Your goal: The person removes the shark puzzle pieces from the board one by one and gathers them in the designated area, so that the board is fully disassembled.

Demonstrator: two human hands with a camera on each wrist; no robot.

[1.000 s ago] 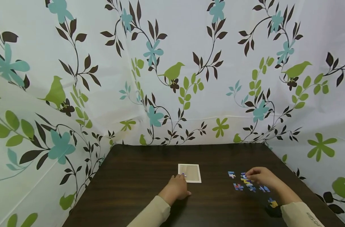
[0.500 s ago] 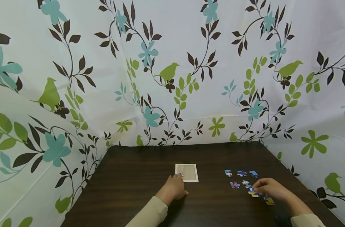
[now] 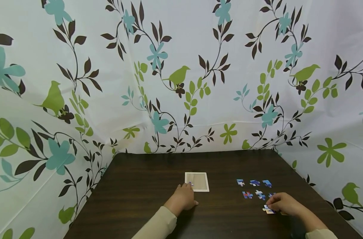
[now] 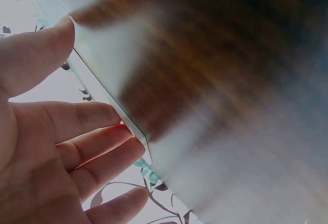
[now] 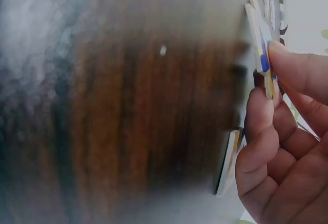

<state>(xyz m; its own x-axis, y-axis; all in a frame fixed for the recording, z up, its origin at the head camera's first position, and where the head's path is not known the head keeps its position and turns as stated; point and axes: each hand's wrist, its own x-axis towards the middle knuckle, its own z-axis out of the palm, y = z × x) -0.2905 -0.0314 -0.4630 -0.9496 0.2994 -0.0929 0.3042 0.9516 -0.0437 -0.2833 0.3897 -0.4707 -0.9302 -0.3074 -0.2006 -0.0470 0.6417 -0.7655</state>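
My left hand [image 3: 182,198] rests on the table with its fingertips touching the near-left edge of a small white-rimmed puzzle tray [image 3: 208,184]. In the left wrist view, the fingers [image 4: 97,162] lie nearly straight along the tray's side. Inside the tray a small blue-white jigsaw piece [image 3: 191,183] shows beside the fingertips. Toward the right of the table, my right hand [image 3: 285,203] pinches a blue, white and yellow jigsaw piece [image 5: 264,55] between thumb and fingers, low over the tabletop. Beneath that hand another jigsaw piece [image 5: 228,162] lies on the table, mostly hidden in the head view.
Several loose jigsaw pieces lie in two rough rows right of the tray, including a blue-white one [image 3: 240,182] and a red-blue one [image 3: 247,195]. The dark wooden table [image 3: 145,176] ends at a patterned curtain [image 3: 181,99] behind.
My right hand has moved nearer, toward the table's front. The clustered jigsaw pieces now lie spread apart in rows. My left hand stays at the tray.
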